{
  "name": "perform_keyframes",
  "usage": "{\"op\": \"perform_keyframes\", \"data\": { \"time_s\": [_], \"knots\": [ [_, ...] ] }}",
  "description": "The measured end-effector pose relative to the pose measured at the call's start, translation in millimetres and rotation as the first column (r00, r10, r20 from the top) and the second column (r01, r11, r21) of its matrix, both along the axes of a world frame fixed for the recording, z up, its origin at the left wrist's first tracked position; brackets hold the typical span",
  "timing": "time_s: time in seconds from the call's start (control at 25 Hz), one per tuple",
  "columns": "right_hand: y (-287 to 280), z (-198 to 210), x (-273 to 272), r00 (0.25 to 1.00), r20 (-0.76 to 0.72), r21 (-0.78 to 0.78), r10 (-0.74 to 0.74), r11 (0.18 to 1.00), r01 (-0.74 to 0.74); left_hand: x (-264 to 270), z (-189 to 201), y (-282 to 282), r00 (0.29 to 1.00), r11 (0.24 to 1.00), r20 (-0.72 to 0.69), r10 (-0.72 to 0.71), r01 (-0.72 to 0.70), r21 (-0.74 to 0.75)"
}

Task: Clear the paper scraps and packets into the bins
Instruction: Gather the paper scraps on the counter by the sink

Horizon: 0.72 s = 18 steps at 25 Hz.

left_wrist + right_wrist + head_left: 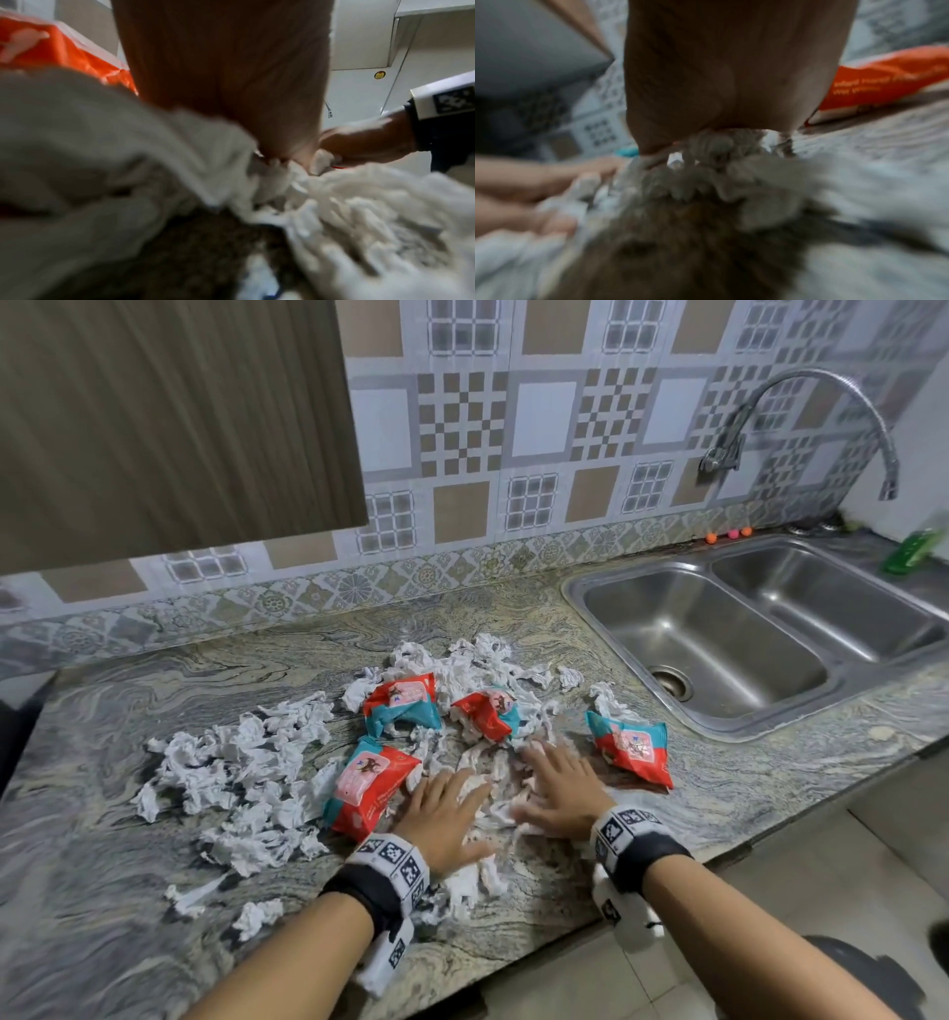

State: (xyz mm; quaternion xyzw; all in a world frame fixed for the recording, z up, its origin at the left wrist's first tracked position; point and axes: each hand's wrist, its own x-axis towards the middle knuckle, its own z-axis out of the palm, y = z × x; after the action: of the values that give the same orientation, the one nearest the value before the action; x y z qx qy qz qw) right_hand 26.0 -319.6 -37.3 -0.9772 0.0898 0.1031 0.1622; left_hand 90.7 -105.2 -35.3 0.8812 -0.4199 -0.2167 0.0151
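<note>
Pressing flat, fingers spread, left hand (445, 809) and right hand (560, 788) rest on crumpled white paper scraps (241, 762) among red-and-teal plastic packets (371, 785) on the marbled stone bench (102, 891).

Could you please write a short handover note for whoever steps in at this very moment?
Left hand and right hand: both flat, fingers spread, pressing on the paper scraps near the counter's front edge; neither grips anything.
Four red-and-teal packets lie among the scraps, beside the sink.
Done: nothing visibly cleared.
Left: gather all scraps and packets into the bins, which are not in view.
</note>
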Motion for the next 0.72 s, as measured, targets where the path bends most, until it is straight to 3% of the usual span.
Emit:
{"op": "perform_keyframes", "data": {
  "time_s": [0.08, 0.2, 0.32, 0.4, 0.48, 0.56, 0.72],
  "knots": [
    [-3, -6, -10, 0.995, 0.023, -0.1, 0.093, 0.991, -0.091, -1, 4, 2, 0.994, 0.996, 0.107, -0.008, 0.018, -0.084],
    [-6, -1, -14, 0.979, 0.184, -0.099, 0.088, 0.993, -0.07, 3, 6, 2, 0.97, 0.979, 0.242, 0.005, 0.045, -0.2],
    [-6, 17, -12, 0.955, 0.254, 0.196, -0.156, 0.975, 0.108, 8, 6, -3, 0.978, 0.927, 0.167, 0.128, -0.058, -0.37],
    [-6, 31, -14, 0.902, 0.263, 0.417, -0.343, 0.883, 0.214, 11, 9, -9, 0.971, 0.856, 0.086, 0.222, -0.152, -0.493],
    [-8, 36, -22, 0.85, 0.243, 0.522, -0.468, 0.801, 0.292, 13, 12, -11, 0.96, 0.789, 0.048, 0.276, -0.197, -0.581],
    [-10, 31, -35, 0.806, 0.266, 0.51, -0.529, 0.787, 0.347, 12, 10, -9, 0.954, 0.782, 0.081, 0.289, -0.186, -0.595],
    [-18, 5, -66, 0.797, 0.426, 0.326, -0.427, 0.895, 0.305, 5, 0, -3, 0.963, 0.879, 0.149, 0.224, -0.134, -0.458]
  ]
}}
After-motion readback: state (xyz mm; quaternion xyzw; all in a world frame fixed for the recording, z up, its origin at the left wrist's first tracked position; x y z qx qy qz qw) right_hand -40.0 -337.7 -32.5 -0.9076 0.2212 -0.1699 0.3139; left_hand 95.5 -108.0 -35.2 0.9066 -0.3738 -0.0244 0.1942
